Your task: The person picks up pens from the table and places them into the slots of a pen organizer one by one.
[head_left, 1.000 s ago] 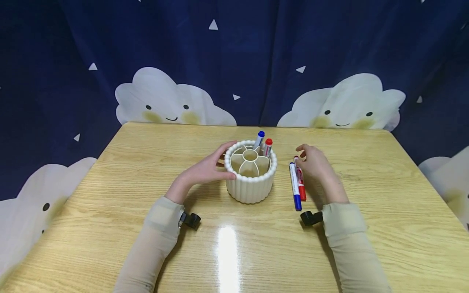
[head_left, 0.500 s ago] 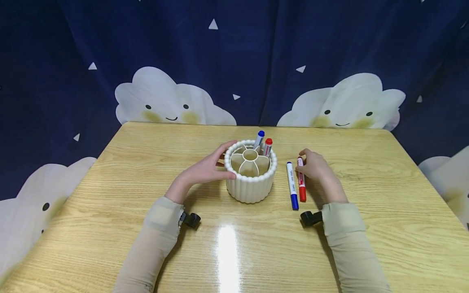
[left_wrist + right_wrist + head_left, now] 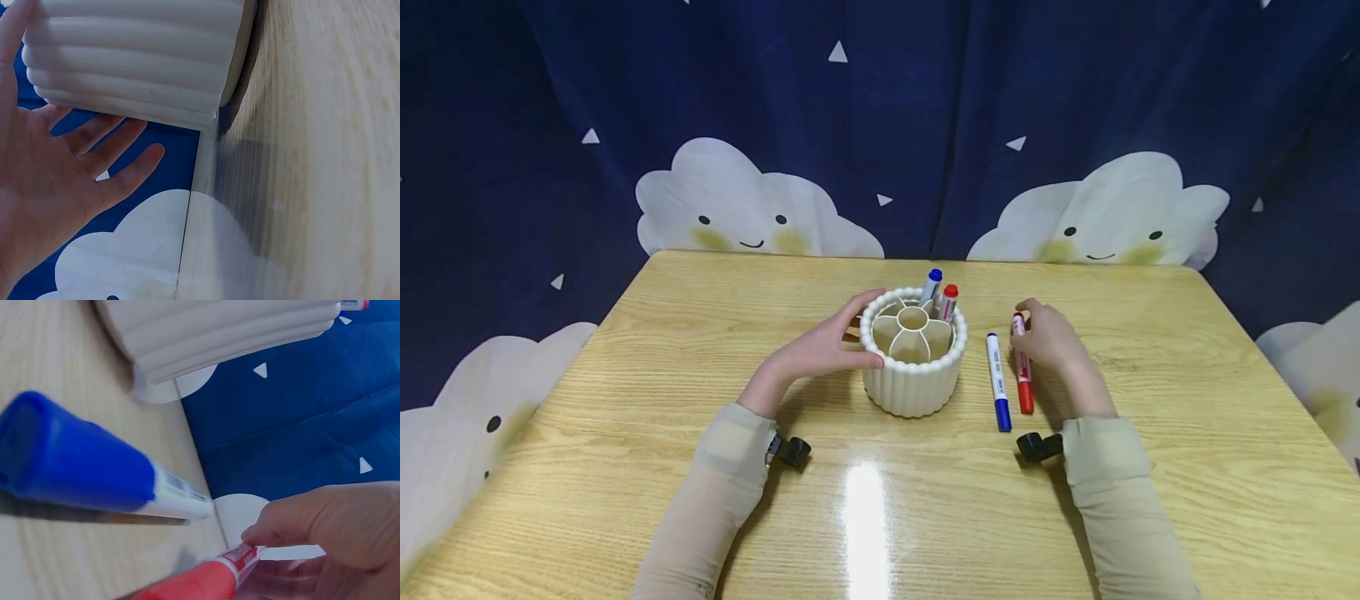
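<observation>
left hand [image 3: 820, 346] spreads against the cup [image 3: 912, 393]; right hand [image 3: 1049, 338] pinches the red marker [image 3: 1024, 367] to its right.
the left thumb lies at the cup's near edge, fingers straight and parted; the right hand angles inward, thumb and fingers closed on the marker, on or just above the table [image 3: 955, 500], unclear which. between cup and red marker lies a blue marker [image 3: 997, 379]; two more markers [image 3: 949, 305] stand in the cup.
</observation>
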`<state>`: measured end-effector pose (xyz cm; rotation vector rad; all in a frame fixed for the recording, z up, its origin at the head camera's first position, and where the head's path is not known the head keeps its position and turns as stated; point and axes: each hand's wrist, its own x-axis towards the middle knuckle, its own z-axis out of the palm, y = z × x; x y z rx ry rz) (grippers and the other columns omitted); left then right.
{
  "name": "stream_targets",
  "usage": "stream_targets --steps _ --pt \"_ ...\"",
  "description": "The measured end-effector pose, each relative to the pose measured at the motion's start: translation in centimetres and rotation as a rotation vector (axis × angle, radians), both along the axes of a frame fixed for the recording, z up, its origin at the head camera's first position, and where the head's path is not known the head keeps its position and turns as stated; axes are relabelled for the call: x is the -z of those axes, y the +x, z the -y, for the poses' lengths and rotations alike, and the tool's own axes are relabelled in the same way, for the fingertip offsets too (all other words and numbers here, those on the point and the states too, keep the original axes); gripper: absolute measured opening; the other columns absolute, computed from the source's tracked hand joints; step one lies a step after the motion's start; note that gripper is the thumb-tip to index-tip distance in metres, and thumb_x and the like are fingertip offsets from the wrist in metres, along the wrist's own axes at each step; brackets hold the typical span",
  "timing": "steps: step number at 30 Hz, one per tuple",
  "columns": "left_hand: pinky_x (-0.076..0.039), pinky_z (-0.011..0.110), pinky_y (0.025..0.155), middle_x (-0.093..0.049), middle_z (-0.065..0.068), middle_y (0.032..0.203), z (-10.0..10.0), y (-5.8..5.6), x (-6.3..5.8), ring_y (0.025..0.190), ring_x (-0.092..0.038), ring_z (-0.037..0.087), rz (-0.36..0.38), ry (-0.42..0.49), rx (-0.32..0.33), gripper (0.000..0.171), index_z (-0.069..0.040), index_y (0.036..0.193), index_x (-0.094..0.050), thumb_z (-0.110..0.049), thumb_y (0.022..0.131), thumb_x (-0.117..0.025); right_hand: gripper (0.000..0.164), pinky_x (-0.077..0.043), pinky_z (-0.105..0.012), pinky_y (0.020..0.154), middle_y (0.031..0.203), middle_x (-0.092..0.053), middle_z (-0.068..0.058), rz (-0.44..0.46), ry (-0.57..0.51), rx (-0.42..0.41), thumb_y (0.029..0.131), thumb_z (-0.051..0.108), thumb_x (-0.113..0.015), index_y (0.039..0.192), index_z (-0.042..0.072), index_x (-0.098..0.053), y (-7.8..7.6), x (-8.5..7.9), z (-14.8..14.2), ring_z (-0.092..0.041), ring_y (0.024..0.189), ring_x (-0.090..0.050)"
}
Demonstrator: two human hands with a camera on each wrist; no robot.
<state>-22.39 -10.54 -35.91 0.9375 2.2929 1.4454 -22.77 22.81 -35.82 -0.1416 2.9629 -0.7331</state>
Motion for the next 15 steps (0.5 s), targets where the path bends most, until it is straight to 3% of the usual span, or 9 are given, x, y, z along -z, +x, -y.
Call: stream_targets --steps 15 --pt "-0.039 0.041 0.097 -0.036 0.003 0.135 0.0 -0.1 0.2 0.119 -0.040 0.019 -0.005 0.003 0.009 0.093 -0.025 0.145 -0.016 -0.036 0.073 -0.075 0.057 -0.045 -0.041 0.068 0.106 -0.048 -0.025 -0.165 -0.064 0.045 0.079 0.009 -0.051 0.132 -0.006 -0.036 1.4 -3.2 0.9 -0.034 0.090 -0.049"
